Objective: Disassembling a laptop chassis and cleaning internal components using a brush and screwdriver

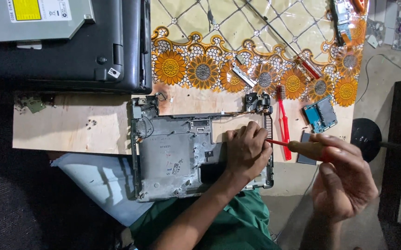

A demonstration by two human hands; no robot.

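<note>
sunflower cloth covers the far tabletop (195, 28). from your head view, your left hand (246, 150) rests flat and released on the grey laptop base (172, 157) lying on a wooden board (70, 125); your right hand (344, 180) is clenched around a red-shafted screwdriver (302, 148).

The left hand (246, 150) lies palm down, fingers spread and pointing far and slightly right, its bare forearm running back toward the near edge. The right hand (344, 178) sits to the right, curled in a closed grip, thumb on top, knuckles turned leftward, wrist bent near.
</note>
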